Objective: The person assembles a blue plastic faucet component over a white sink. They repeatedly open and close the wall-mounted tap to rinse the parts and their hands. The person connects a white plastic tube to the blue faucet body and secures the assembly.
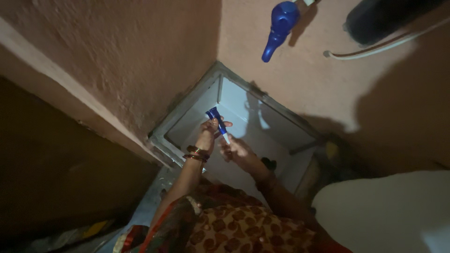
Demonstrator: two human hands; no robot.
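Centre of frame: a pale, grey-rimmed recess (187,112) set into the pinkish wall (140,56).
Left hand (208,133): raised at the recess, fingers curled around a blue tube-shaped thing (217,119); bangles (197,153) circle the wrist.
Blue tube: tilted, dark blue cap end toward the upper left, a pale tip (227,138) pointing lower right.
Right hand (236,151): just beside the pale tip, fingers loosely bent; whether they pinch the tip, I cannot tell.
Upper middle: a blue tap (279,26) sticks out of the wall.
Upper right: a dark cylinder (384,16) with a white cable (375,49) beneath it.
Lower right: a white rounded surface (384,211).
Labels: no print readable in the dim light.
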